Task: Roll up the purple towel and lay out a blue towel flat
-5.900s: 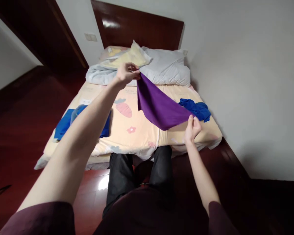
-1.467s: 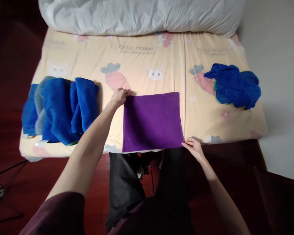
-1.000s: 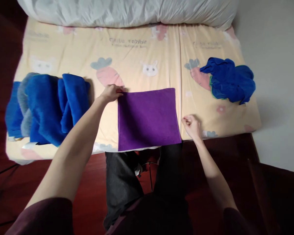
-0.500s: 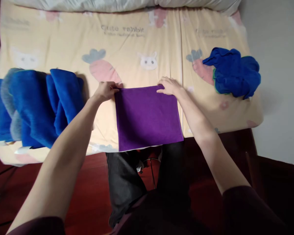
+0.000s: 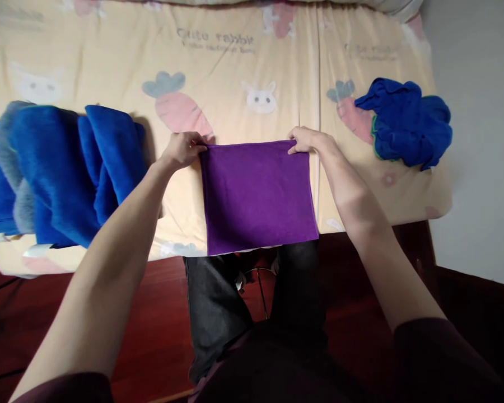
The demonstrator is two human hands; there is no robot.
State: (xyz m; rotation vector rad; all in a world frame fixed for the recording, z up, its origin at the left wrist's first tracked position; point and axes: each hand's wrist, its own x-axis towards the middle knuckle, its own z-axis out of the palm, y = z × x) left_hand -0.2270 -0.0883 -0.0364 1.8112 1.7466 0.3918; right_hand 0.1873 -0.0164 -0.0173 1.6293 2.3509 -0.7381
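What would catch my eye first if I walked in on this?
Probably the purple cloth, lying flat at the near edge of the printed bed sheet, with the left hand and the right hand pinching it at its far corners. Next, likely, the bright blue: a loose pile of blue and grey cloths to the left, and a crumpled blue cloth to the right, near the wall.

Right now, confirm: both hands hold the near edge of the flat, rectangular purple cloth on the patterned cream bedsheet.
Wrong edge: the head view shows the left hand and right hand holding the purple cloth by its far edge on the bedsheet.
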